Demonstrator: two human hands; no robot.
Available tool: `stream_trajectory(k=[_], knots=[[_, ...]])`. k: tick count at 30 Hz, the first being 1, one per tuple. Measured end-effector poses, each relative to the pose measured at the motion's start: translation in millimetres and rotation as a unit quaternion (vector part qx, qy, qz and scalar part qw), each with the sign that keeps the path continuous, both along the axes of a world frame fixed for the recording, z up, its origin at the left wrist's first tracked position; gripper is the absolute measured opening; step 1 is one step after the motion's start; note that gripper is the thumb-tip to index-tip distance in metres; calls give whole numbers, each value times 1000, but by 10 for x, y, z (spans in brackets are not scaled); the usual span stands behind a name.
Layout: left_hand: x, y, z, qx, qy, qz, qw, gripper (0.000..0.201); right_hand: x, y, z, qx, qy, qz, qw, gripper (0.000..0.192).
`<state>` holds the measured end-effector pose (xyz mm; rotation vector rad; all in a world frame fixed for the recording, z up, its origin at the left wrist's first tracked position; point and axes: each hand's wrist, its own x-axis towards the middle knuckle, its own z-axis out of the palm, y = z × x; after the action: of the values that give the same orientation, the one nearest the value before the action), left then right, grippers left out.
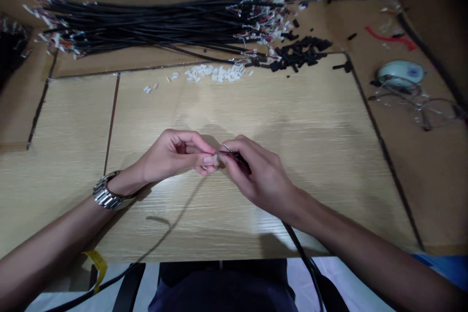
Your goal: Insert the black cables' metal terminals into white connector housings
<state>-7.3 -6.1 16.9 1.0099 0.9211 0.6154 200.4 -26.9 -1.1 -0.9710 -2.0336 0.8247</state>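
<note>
My left hand (pixel 175 156) and my right hand (pixel 258 175) meet over the middle of the wooden table (pixel 292 122). The right hand pinches the end of a black cable (pixel 303 253), whose thin wire tips (pixel 226 148) stick out toward the left hand. The cable runs back under my right wrist and off the table's near edge. My left thumb and fingers pinch a small white connector housing (pixel 215 160) right at the wire tips. A metal watch (pixel 106 192) sits on my left wrist.
A long bundle of black cables (pixel 146 24) lies along the back. In front of it are a pile of white connector housings (pixel 215 73) and a pile of short black tubing pieces (pixel 300 51). Eyeglasses (pixel 420 105) and a pale tape dispenser (pixel 400 73) lie right.
</note>
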Motion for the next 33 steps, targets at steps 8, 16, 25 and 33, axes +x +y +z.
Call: stream_trajectory(k=[8,16,25,33], knots=[[34,-113,-126,133,33,49,989,17,-49,23,29,-166,78,-54,982,8],[35,-108,-116,153,56,39,986,14,-92,50,39,-435,271,-20,859,20],[9,-118,-131,220,125,-22,967,11,-75,67,73,-504,302,-26,809,24],[11,-128,-129,262,138,-23,955,15,-103,51,59,-479,282,-44,830,25]])
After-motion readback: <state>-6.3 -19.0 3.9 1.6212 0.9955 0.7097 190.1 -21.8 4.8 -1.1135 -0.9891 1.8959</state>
